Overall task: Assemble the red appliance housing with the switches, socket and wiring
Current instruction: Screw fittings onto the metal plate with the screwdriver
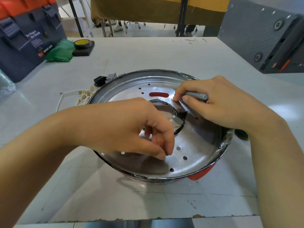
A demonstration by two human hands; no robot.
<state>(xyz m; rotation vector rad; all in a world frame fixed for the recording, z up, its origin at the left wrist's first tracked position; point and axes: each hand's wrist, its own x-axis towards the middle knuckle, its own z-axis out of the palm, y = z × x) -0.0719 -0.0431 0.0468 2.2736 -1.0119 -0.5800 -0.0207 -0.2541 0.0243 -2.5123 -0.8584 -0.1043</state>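
The round red appliance housing with its shiny perforated metal plate [194,155] sits mid-worktop [148,53]. Left hand [139,129] fingers pinch something tiny over the plate; right hand [209,102] fingers grip a grey metal tool [195,95].

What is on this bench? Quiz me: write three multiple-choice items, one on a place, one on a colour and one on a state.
1. Where do the white wires lie?
A. On the table, left of the housing
B. On the blue toolbox
C. Draped over a wrist

2. What colour is the housing under the metal plate?
A. Blue
B. Green
C. Red

3. What is the right hand doing?
A. Lying flat and open
B. Gripping a grey tool
C. Lifting the tape roll

Answers:
1 A: the wires and their gold terminals rest on the tabletop beside the rim.
2 C: red shows below the plate's near edge.
3 B: the fingers curl round the grey shaft.
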